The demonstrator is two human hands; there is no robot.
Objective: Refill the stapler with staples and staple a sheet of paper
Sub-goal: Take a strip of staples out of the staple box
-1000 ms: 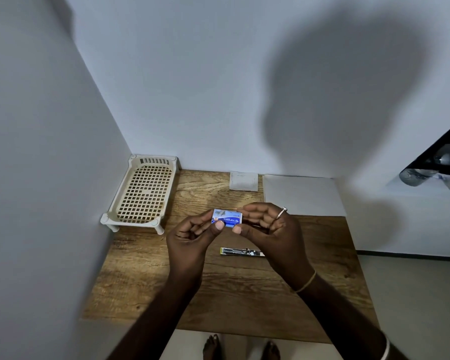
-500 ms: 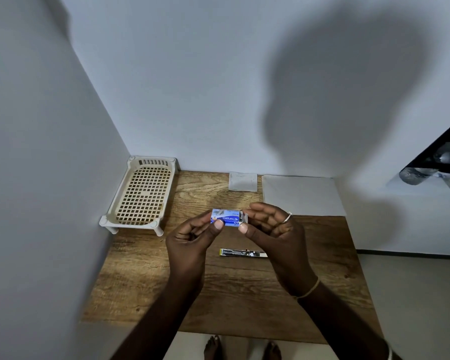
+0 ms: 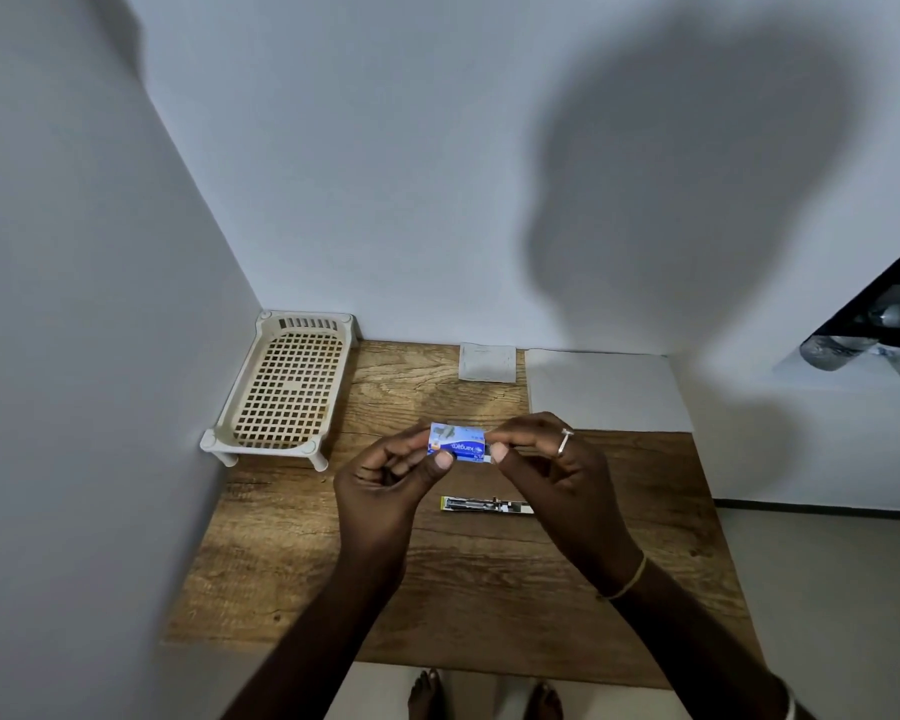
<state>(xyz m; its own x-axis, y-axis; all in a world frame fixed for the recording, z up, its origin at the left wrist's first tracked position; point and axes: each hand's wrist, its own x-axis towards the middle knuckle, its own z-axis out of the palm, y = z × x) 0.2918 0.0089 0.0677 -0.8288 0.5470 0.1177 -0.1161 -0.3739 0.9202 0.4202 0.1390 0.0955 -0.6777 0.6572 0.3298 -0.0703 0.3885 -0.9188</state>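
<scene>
Wooden desk [image 3: 281, 574]: above the seemingly open stapler [image 3: 487, 505], both hands [image 3: 385, 472] [image 3: 552, 462] pinch the staple box [image 3: 458, 443]; loading and stapling the paper [image 3: 606, 389] remain.

I note bare forearms, no sleeves. The right hand [image 3: 562, 475] wears a silver ring [image 3: 565, 442]; a thin yellow band [image 3: 625, 582] circles that wrist. Feet [image 3: 484, 699] bare.

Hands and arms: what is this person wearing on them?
Both forearms are bare, with no sleeves or gloves. The right hand has a thin silvery ring on one finger and a thin yellowish band at the wrist. The left hand wears nothing visible.
</scene>
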